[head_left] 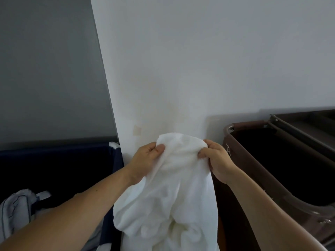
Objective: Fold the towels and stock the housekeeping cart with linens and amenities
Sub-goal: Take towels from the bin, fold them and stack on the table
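A white towel (168, 194) hangs crumpled in front of me, held up by its top edge against a white wall. My left hand (145, 160) pinches the towel's upper left part between thumb and fingers. My right hand (215, 160) pinches the upper right part the same way. The towel's lower end drops out of view at the bottom. The housekeeping cart (297, 134) stands at the right, its brown bag (250, 171) open and dark inside.
A dark blue bin (59, 160) sits at the left with white and striped linen (18, 211) lying in it. A white wall (199, 60) is straight ahead, a grey wall (49, 69) recedes at the left.
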